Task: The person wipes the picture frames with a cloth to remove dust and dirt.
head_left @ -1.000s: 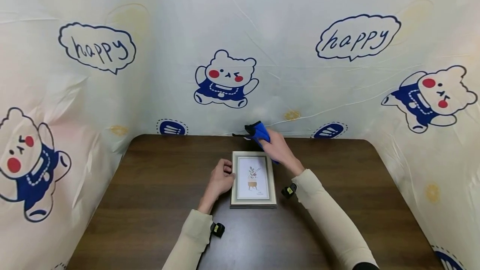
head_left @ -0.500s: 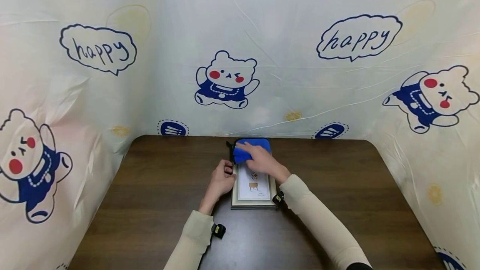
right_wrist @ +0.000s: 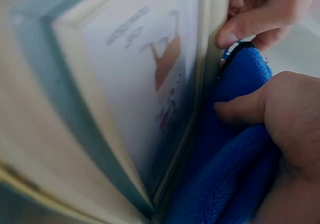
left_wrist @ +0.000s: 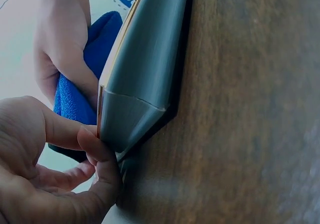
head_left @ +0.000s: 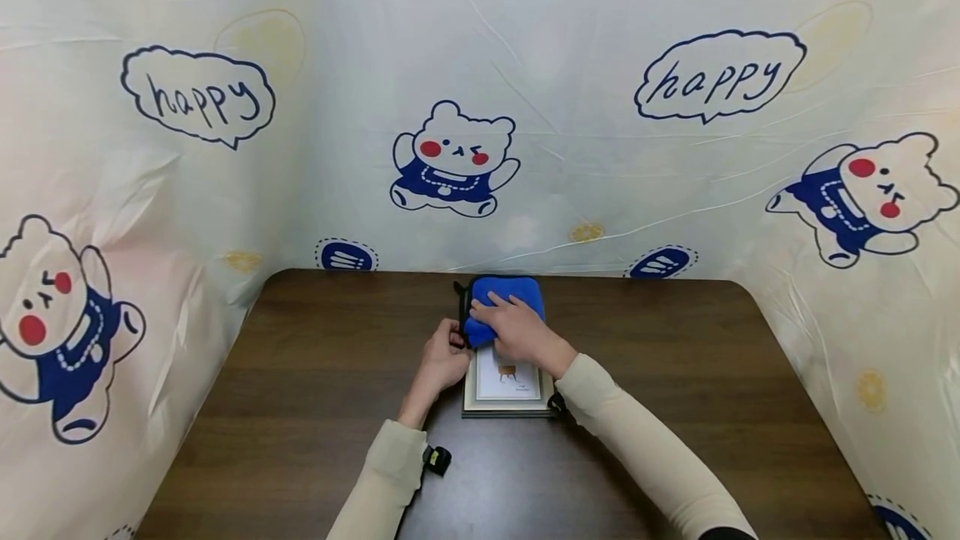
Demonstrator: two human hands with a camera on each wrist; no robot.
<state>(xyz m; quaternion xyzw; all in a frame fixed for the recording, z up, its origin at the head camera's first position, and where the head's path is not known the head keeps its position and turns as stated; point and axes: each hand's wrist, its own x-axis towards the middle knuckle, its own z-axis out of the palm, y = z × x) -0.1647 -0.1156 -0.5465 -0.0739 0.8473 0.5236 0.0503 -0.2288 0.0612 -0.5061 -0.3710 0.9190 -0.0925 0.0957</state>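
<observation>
A picture frame [head_left: 470,397] with a pale border and a plant print [head_left: 504,386] lies on the dark wooden table. My left hand [head_left: 442,359] holds its left edge, thumb and curled fingers close together at the side in the left wrist view. Over the upper part of the frame lies a blue cloth [head_left: 510,285] with black trim, hiding the top of the print. My right hand [head_left: 520,332] presses on the cloth with its fingers stretched out. In the right wrist view, the right thumb [right_wrist: 240,109] rests on the folded cloth, near the left thumb [right_wrist: 235,37].
Around the frame spreads the wooden tabletop [head_left: 315,373]. A pale curtain [head_left: 570,165] with bear drawings hangs behind the table and along both sides. Small black cameras [head_left: 437,460] sit at the wrists.
My right hand has brought the blue cloth from behind the frame down onto its upper part, then slid it slightly toward me. The left hand has stayed at the frame's left edge.
</observation>
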